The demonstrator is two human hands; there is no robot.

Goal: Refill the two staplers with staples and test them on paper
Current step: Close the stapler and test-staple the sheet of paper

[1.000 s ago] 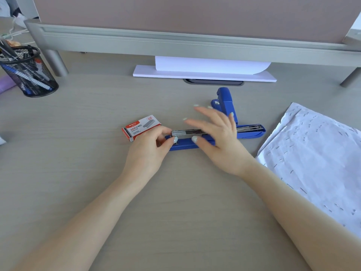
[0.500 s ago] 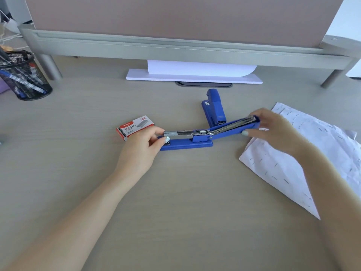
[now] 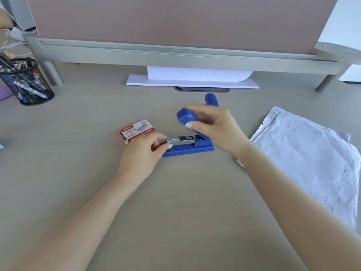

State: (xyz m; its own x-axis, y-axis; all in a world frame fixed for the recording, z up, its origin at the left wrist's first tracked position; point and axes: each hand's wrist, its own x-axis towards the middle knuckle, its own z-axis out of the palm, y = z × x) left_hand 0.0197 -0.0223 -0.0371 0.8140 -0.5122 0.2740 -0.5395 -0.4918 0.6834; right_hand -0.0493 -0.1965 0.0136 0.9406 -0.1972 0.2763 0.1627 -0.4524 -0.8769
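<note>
A blue stapler (image 3: pixel 192 148) lies on the desk with its metal staple channel exposed. My left hand (image 3: pixel 145 153) pinches the front end of the channel. My right hand (image 3: pixel 214 127) grips the stapler's blue top cover (image 3: pixel 185 117), which is swung up over the channel and blurred by motion. A second blue stapler (image 3: pixel 212 99) sits behind my right hand, mostly hidden. A red and white staple box (image 3: pixel 135 131) lies just left of the open stapler. A crumpled white paper (image 3: pixel 312 153) full of staples lies at the right.
A black mesh pen holder (image 3: pixel 25 81) with pens stands at the far left. A grey monitor riser (image 3: pixel 175 55) spans the back, with a white paper stack (image 3: pixel 192 81) under it. Bare desk lies in front of my arms.
My right hand took the cover's far end and swung it from lying flat at the right up and over toward the channel. My left hand stayed at the front end.
</note>
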